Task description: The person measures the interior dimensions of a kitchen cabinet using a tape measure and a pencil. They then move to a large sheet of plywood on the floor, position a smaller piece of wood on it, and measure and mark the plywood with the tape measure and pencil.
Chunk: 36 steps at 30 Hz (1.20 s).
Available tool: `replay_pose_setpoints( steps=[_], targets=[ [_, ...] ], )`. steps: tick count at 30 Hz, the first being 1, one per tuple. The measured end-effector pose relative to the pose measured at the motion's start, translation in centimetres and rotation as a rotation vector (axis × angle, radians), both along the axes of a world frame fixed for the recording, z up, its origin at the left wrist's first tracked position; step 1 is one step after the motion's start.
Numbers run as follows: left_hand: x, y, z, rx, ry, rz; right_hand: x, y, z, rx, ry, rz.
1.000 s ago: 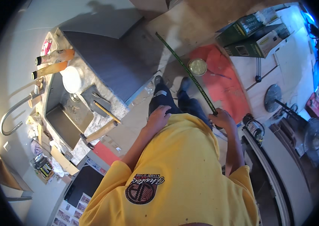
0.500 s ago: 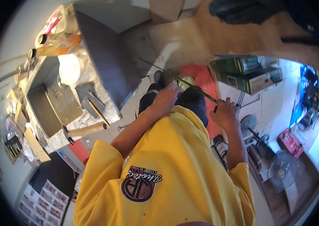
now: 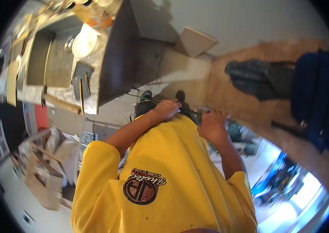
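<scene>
Green tape (image 3: 191, 112) stays in the right hand's grip (image 3: 213, 125); the left hand (image 3: 167, 109), grip unclear, now covers part of it.

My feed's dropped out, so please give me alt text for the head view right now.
The right hand grips one end of a thin green strip; the left hand hides part of it. At left, a hammer lies on a counter with a sink; at right, a dark blue bag rests on a brown surface.
</scene>
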State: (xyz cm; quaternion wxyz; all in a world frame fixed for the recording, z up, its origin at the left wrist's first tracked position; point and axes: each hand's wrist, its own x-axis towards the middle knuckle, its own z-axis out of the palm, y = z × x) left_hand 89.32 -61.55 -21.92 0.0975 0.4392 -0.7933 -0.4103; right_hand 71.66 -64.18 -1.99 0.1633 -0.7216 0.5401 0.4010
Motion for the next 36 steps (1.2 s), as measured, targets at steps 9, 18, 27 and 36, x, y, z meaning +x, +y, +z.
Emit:
replay_pose_setpoints(
  steps=[9,18,27,36],
  targets=[
    [-1.3,-1.3,3.0,-0.073,0.121,0.698,2.1,-10.1,1.8,-0.081,0.002,0.585],
    [1.8,-1.3,-3.1,-0.110,0.282,1.236,14.7,-14.0,0.7,-0.086,0.094,1.082],
    [1.2,1.1,-5.9,-0.016,0.225,1.536,21.2,-18.9,-0.6,0.154,0.095,1.266],
    [-6.5,6.0,-5.3,0.153,0.136,2.969,22.6,-25.5,-5.0,0.391,-0.127,1.318]
  ],
)
